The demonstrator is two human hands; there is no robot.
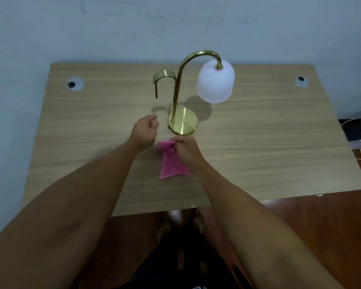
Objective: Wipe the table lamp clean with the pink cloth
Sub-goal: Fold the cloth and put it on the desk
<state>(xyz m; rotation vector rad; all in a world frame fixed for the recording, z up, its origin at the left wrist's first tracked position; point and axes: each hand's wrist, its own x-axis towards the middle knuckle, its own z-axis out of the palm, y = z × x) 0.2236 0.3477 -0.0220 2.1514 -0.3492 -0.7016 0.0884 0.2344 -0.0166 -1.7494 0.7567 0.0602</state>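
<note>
Head view: the right hand (187, 150) pinches one bunched end of the pink cloth (172, 161), the rest trailing on the tabletop (258, 142) toward the person. The left hand (144, 130) is loosely curled and holds nothing. Just beyond the fingers (176, 142) stands the table lamp (182, 124); its frosted shade (216, 82) overhangs sideways, so an unsteadied wipe could likely tip it.

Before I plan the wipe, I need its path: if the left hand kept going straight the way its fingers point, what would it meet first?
Likely the lamp's round brass base. The left hand, empty and loosely curled, points up and right toward it, with only bare table between. Its height above the table is unclear, so it might meet the stem instead.
</note>
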